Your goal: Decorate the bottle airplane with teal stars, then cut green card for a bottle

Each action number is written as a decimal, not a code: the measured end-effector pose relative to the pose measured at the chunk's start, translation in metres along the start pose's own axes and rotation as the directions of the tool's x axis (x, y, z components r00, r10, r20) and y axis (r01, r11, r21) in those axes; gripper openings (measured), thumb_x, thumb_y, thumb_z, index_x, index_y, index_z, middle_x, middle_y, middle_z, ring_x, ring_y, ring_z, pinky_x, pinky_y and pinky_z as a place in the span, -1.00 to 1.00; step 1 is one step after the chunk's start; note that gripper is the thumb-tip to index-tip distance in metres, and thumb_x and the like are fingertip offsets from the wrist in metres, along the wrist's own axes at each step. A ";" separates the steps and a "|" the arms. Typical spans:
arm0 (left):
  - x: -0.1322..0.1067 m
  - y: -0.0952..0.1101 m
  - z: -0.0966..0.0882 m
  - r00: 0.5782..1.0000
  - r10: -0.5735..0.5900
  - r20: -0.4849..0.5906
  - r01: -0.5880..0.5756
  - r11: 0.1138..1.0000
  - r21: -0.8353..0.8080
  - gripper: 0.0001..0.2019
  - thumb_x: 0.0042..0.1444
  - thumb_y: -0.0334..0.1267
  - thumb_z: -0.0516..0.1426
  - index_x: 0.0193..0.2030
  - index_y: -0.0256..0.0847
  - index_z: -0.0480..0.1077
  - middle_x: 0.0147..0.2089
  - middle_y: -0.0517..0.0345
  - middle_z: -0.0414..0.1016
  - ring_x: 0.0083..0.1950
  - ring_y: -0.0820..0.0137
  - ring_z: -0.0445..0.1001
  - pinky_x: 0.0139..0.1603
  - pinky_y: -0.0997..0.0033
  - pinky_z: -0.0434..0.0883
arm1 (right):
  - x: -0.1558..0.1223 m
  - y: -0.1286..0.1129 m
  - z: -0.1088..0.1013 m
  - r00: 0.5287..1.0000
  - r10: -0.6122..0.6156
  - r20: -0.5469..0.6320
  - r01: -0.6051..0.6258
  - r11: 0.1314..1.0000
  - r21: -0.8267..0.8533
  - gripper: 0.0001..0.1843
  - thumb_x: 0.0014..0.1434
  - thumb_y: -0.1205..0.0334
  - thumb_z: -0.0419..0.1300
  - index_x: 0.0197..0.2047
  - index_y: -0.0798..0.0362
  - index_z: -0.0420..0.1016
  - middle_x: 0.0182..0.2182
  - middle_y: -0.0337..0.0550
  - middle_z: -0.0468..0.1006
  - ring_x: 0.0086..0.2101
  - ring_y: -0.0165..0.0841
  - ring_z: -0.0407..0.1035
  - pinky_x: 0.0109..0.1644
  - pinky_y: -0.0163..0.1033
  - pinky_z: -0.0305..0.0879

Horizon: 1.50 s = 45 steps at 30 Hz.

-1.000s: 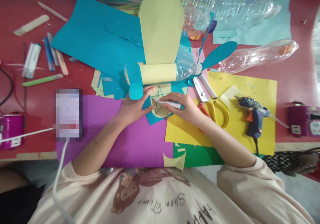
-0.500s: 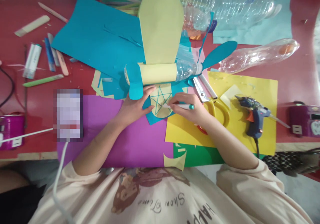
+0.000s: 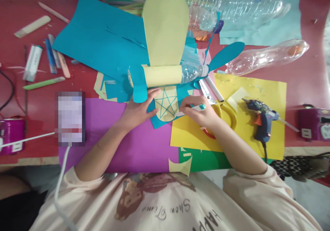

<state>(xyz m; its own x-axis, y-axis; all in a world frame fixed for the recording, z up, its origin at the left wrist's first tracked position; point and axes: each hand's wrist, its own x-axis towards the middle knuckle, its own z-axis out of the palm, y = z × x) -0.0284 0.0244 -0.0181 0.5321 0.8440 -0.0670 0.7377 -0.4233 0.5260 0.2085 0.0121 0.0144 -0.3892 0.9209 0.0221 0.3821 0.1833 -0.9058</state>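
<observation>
Between my hands lies the near rounded end of a pale yellow paper wing [image 3: 166, 25] with a green five-pointed star [image 3: 165, 103] drawn on it. My left hand [image 3: 141, 109] rests open at its left edge, thumb and fingers apart. My right hand [image 3: 198, 111] pinches a white marker pen [image 3: 197, 107] with a green end; its tip is by the star's lower right point. Across the wing lies a plastic bottle [image 3: 189, 73] wrapped in yellow paper, with a blue paper band [image 3: 140, 83] at its left and a blue paper blade [image 3: 227, 56] at its capped neck.
A glue gun [image 3: 264, 119] lies on yellow paper to the right, near yellow-handled scissors [image 3: 229, 116]. Clear bottles [image 3: 247, 8] lie at the back. Several markers [image 3: 33, 62] and a phone [image 3: 70, 117] with a white cable are on the left. Purple paper [image 3: 123, 148] lies in front.
My right hand has shifted slightly right with the marker, whose tip has gone from inside the star to its lower right point. My left hand stays put.
</observation>
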 end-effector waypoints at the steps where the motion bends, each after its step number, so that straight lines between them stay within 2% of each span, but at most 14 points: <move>1: 0.000 0.000 0.000 1.000 0.004 -0.002 -0.004 1.000 -0.002 -0.45 0.27 -0.15 0.07 0.38 -0.04 0.06 0.38 0.06 0.23 0.36 0.17 0.26 0.39 0.06 0.20 | 0.000 0.000 0.000 1.000 0.001 -0.001 -0.001 1.000 -0.004 -0.82 -0.03 0.33 0.03 -0.62 0.01 0.27 -0.65 -0.24 0.38 -0.56 -0.39 0.26 -0.42 -0.25 0.20; 11: 0.001 0.001 -0.001 1.000 -0.005 0.013 0.005 1.000 0.003 -0.44 0.26 -0.17 0.07 0.37 -0.07 0.07 0.40 0.07 0.22 0.37 0.17 0.26 0.38 0.07 0.23 | -0.001 -0.001 -0.001 0.997 0.059 -0.040 -0.059 0.998 0.002 -0.84 -0.09 0.32 0.03 -0.66 0.02 0.25 -0.69 -0.26 0.32 -0.59 -0.41 0.20 -0.49 -0.26 0.15; 15: 0.000 0.000 -0.001 1.000 -0.006 0.001 0.006 1.000 0.006 -0.45 0.25 -0.17 0.07 0.37 -0.04 0.07 0.39 0.12 0.23 0.39 0.18 0.23 0.41 0.08 0.20 | -0.004 -0.001 -0.005 0.978 0.092 -0.185 -0.077 0.993 0.087 -0.80 -0.05 0.28 0.04 -0.67 0.01 0.32 -0.67 -0.22 0.38 -0.57 -0.38 0.23 -0.50 -0.24 0.17; 18: -0.001 0.000 0.000 1.000 -0.007 -0.004 0.007 1.000 0.002 -0.46 0.26 -0.14 0.06 0.37 -0.02 0.08 0.39 0.14 0.24 0.37 0.20 0.25 0.40 0.10 0.21 | -0.004 0.001 -0.006 0.951 0.103 -0.292 -0.054 0.984 0.173 -0.71 0.12 0.13 0.06 -0.57 -0.01 0.44 -0.61 -0.20 0.44 -0.57 -0.36 0.29 -0.50 -0.22 0.22; 21: -0.001 -0.001 0.000 1.000 -0.001 -0.009 0.001 1.000 -0.003 -0.47 0.27 -0.12 0.06 0.36 0.00 0.08 0.38 0.15 0.24 0.37 0.20 0.25 0.39 0.10 0.23 | -0.001 0.006 -0.003 0.962 0.109 -0.252 -0.058 0.978 0.201 -0.61 0.24 -0.08 0.04 -0.40 -0.01 0.52 -0.55 -0.19 0.48 -0.53 -0.36 0.36 -0.44 -0.21 0.32; 24: 0.000 -0.002 0.001 1.000 0.017 -0.018 -0.017 1.000 -0.015 -0.47 0.28 -0.14 0.07 0.36 -0.01 0.09 0.39 0.12 0.24 0.38 0.19 0.25 0.33 0.11 0.31 | 0.005 0.013 0.002 0.979 0.105 -0.174 -0.068 0.976 0.208 -0.61 0.21 -0.14 0.14 -0.31 0.02 0.55 -0.48 -0.18 0.54 -0.45 -0.36 0.43 -0.34 -0.21 0.38; 26: 0.000 -0.002 0.001 0.999 0.031 -0.029 -0.032 0.999 -0.021 -0.47 0.28 -0.16 0.07 0.37 -0.01 0.09 0.38 0.09 0.24 0.38 0.18 0.26 0.28 0.14 0.37 | 0.009 0.018 0.004 0.977 0.119 -0.175 -0.078 0.972 0.223 -0.60 0.17 -0.16 0.19 -0.28 0.03 0.55 -0.43 -0.17 0.58 -0.43 -0.36 0.45 -0.32 -0.22 0.39; 29: 0.000 -0.001 0.002 0.998 0.047 -0.043 -0.048 0.999 -0.018 -0.48 0.28 -0.18 0.07 0.37 -0.03 0.09 0.38 0.06 0.26 0.37 0.16 0.27 0.25 0.14 0.40 | 0.011 0.023 0.005 0.971 0.120 -0.206 -0.072 0.972 0.224 -0.63 0.16 -0.13 0.23 -0.25 0.02 0.54 -0.36 -0.15 0.61 -0.39 -0.35 0.48 -0.29 -0.22 0.42; 34: 0.000 -0.001 0.001 0.996 0.067 -0.061 -0.068 0.997 -0.026 -0.49 0.29 -0.19 0.07 0.36 -0.04 0.11 0.36 0.04 0.27 0.36 0.15 0.29 0.25 0.10 0.41 | 0.012 0.025 0.008 0.975 0.043 -0.217 -0.007 0.986 0.166 -0.73 0.20 0.00 0.22 -0.22 0.04 0.54 -0.29 -0.13 0.63 -0.31 -0.34 0.51 -0.24 -0.23 0.44; 39: 0.000 -0.003 0.003 0.993 0.081 -0.082 -0.082 0.996 -0.019 -0.49 0.28 -0.18 0.08 0.35 -0.06 0.11 0.35 0.01 0.28 0.33 0.14 0.32 0.24 0.08 0.42 | 0.013 0.029 0.011 0.977 0.035 -0.213 -0.006 0.991 0.134 -0.69 0.23 -0.03 0.20 -0.18 0.05 0.55 -0.22 -0.12 0.63 -0.21 -0.33 0.53 -0.13 -0.22 0.48; 45: -0.001 -0.003 0.003 0.987 0.117 -0.105 -0.118 0.993 0.003 -0.49 0.30 -0.20 0.08 0.36 -0.07 0.09 0.34 -0.01 0.30 0.33 0.16 0.33 0.28 0.06 0.38 | 0.013 0.028 0.009 0.981 0.031 -0.192 -0.012 0.995 0.098 -0.71 0.22 -0.01 0.21 -0.22 0.05 0.58 -0.27 -0.13 0.64 -0.28 -0.32 0.53 -0.21 -0.22 0.49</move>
<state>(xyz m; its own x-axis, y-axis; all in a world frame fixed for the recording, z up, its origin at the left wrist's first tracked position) -0.0302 0.0237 -0.0227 0.5681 0.8186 0.0849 0.6710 -0.5204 0.5281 0.2065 0.0263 -0.0150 -0.2086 0.9751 0.0750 0.3030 0.1374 -0.9430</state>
